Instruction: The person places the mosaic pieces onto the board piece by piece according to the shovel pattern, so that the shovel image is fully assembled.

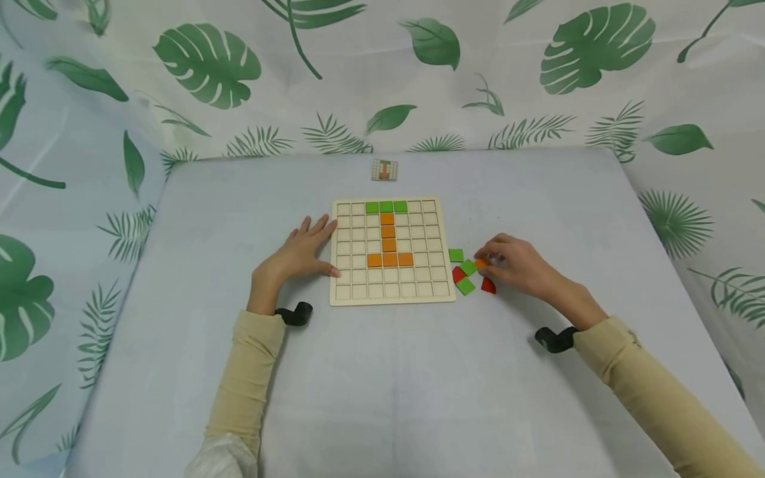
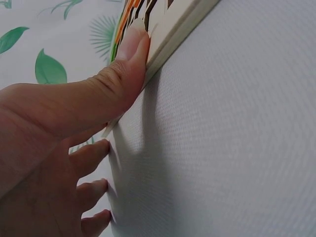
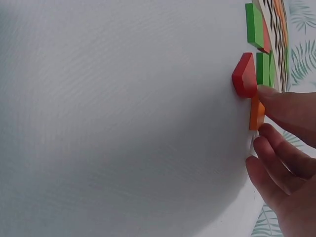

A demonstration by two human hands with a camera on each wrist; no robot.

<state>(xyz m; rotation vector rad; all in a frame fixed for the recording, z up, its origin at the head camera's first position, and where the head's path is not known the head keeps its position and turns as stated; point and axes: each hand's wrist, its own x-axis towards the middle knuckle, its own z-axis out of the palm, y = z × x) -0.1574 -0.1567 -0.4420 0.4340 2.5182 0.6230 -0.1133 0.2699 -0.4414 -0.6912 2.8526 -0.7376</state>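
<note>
A pale wooden grid board [image 1: 391, 301] lies on the table. Three green squares [image 1: 386, 206] fill part of its top row, and several orange squares [image 1: 389, 245] form a column and a short row below. My left hand [image 1: 297, 253] is at the board's left edge with its fingers spread; in the left wrist view its thumb [image 2: 129, 54] rests on the rim. Right of the board, my right hand [image 1: 515, 265] pinches an orange tile [image 3: 256, 114] between thumb and fingers. Around it lie several green tiles [image 1: 456, 255] and red pieces with a curved side [image 1: 488, 285].
A small card [image 1: 384, 170] with a grid and a similar pattern lies behind the board. Leaf-printed cloth [image 1: 388, 79] hangs around the pale table [image 1: 382, 385]. Black wrist cameras [image 1: 297, 313] sit beside both forearms.
</note>
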